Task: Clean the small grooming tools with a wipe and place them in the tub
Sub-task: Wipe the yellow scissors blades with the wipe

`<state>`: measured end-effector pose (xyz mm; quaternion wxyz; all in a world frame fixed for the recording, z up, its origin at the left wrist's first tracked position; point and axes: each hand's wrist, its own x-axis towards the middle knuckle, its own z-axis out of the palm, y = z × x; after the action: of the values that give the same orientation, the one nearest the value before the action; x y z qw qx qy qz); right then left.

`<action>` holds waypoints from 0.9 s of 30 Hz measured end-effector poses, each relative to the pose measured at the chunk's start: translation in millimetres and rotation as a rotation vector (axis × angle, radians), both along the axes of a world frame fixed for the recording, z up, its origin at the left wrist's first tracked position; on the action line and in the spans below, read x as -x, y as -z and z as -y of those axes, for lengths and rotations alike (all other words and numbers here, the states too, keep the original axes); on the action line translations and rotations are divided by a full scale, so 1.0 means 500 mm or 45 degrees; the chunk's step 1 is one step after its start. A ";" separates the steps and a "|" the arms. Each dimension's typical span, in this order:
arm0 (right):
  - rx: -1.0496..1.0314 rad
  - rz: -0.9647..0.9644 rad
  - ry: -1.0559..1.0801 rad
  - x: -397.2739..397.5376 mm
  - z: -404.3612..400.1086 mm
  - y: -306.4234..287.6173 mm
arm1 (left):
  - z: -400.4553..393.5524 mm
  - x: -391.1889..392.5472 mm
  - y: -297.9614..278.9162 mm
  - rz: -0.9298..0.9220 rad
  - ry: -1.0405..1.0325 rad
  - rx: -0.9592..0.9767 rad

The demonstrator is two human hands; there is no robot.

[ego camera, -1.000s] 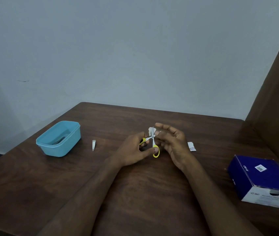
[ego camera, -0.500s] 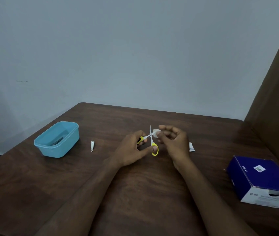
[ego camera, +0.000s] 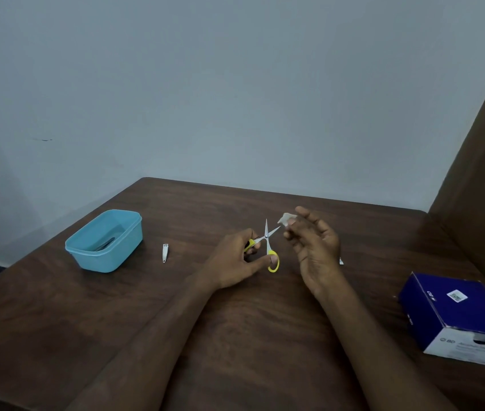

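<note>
Small scissors (ego camera: 267, 236) with yellow handles are spread open above the middle of the table, blades pointing up. My left hand (ego camera: 236, 259) grips them by the handle loops, thumb in the lower loop. My right hand (ego camera: 313, 246) pinches a small white wipe (ego camera: 285, 218) at its fingertips, just right of the blade tips and apart from them. A silver nail clipper (ego camera: 165, 252) lies flat on the wood to the left. The light blue tub (ego camera: 105, 241) stands at the far left and holds a dark slim tool.
A blue and white box (ego camera: 460, 317) sits near the right edge of the dark wooden table (ego camera: 235, 336). A torn white wrapper (ego camera: 341, 261) peeks out behind my right wrist. A brown panel (ego camera: 478, 185) rises at the right; a pale wall stands behind.
The right hand has drawn the wipe up and to the right, off the blades. The scissor blades now show bare and spread. The left hand keeps its grip on the handles.
</note>
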<state>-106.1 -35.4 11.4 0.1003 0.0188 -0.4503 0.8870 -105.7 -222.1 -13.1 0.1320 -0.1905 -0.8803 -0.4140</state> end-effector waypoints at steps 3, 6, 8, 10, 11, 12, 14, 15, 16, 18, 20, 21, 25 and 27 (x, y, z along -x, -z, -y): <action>-0.078 -0.014 0.140 0.006 -0.010 0.003 | -0.001 -0.001 0.000 0.011 -0.030 -0.050; -0.410 -0.121 0.241 0.002 -0.002 0.012 | -0.003 0.002 0.002 -0.002 -0.062 -0.025; -0.649 -0.227 0.267 -0.002 0.006 0.015 | -0.003 0.005 0.003 -0.032 -0.082 0.021; -0.914 -0.335 0.296 -0.009 0.012 0.020 | -0.003 0.005 0.005 -0.040 -0.077 0.057; -1.027 -0.380 0.328 -0.010 0.013 0.022 | -0.003 0.007 0.008 -0.035 -0.065 0.081; -1.136 -0.424 0.395 -0.010 0.013 0.024 | -0.002 0.007 0.009 -0.029 -0.043 0.102; -1.305 -0.516 0.554 -0.011 0.010 0.023 | -0.002 0.010 0.013 -0.029 0.003 0.128; -1.353 -0.557 0.605 -0.009 0.008 0.021 | -0.001 0.009 0.013 -0.039 0.015 0.143; -1.369 -0.571 0.622 -0.007 0.008 0.018 | -0.002 0.008 0.011 -0.048 0.017 0.158; -1.221 -0.460 0.585 0.000 0.015 0.013 | -0.002 0.001 0.003 -0.074 0.012 0.166; -0.727 -0.219 0.524 0.011 0.017 0.011 | -0.003 -0.007 -0.005 -0.082 0.016 0.140; -0.462 -0.117 0.513 0.017 0.012 0.010 | -0.002 -0.008 -0.006 -0.077 0.011 0.107; -0.354 0.055 0.360 0.017 -0.012 0.028 | 0.001 -0.008 0.000 -0.010 -0.018 -0.118; -0.588 0.018 0.238 0.001 0.000 0.033 | 0.002 -0.007 -0.001 0.000 -0.013 -0.143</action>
<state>-106.4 -35.4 -5.0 0.1720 -0.0066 -0.6417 0.7474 -102.4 -223.1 -12.6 0.1445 -0.1781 -0.8566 -0.4622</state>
